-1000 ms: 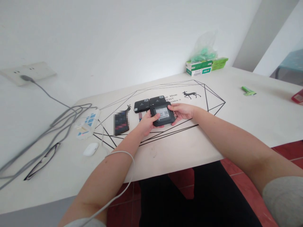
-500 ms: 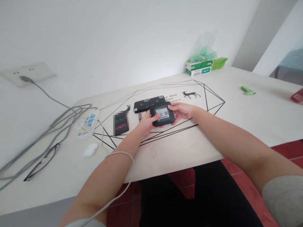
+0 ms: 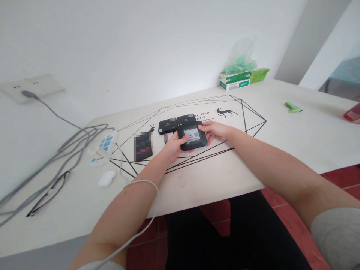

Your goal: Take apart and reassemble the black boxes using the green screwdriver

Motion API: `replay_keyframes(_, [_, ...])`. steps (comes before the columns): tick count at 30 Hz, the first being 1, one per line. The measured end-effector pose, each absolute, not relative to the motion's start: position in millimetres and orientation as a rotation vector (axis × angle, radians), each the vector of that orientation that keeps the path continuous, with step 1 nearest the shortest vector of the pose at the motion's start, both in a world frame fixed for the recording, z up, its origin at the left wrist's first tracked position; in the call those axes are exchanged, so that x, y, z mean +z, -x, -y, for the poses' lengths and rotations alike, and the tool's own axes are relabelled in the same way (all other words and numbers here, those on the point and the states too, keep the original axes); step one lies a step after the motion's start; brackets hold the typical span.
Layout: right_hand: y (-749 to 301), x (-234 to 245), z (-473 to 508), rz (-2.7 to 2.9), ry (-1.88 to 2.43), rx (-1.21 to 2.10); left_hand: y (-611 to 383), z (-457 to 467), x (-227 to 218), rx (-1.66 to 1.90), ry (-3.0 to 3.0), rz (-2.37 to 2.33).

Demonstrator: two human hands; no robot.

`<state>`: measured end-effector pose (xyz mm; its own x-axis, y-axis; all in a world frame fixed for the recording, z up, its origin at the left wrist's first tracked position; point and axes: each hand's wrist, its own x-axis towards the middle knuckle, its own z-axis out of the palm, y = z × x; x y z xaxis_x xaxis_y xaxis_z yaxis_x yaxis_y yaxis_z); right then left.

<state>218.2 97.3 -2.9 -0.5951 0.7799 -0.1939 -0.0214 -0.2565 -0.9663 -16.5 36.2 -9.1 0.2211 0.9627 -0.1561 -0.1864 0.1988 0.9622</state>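
Fingers (image 3: 183, 140) around black device (image 3: 192, 135)

A pale table (image 3: 295, 142) printed with black geometric lines and a deer (image 3: 226, 111) fills the middle of the frame. At upper left a wall socket (image 3: 33, 85) feeds grey cables (image 3: 56, 157) that run down to a white power strip (image 3: 101, 149). Below it lie a small white rounded case (image 3: 107, 178) and black-framed glasses (image 3: 47, 195). Near the centre are a dark flat blurred item (image 3: 143, 146) and two small black devices (image 3: 167, 125) side by side. At upper right, green-and-white boxes (image 3: 239, 79) stand under a clear plastic bag (image 3: 242, 56). A green item (image 3: 293, 108) and a red object (image 3: 353, 113) lie at far right. Red floor tiles (image 3: 343, 180) show at lower right.
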Motion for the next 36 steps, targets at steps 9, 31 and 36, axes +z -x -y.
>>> replay_keyframes(9, [-198,-1,-89,1.466,1.188,1.651,15,-42,-7,0.943,-0.976,-1.122])
replay_keyframes(31, [-192,-6,-84,1.299,1.131,1.753,17,-42,-9,0.932,-1.025,-1.055])
replay_keyframes(36, [-187,-10,-85,1.137,1.007,1.687,13,-37,-6,0.927,-1.031,-1.014])
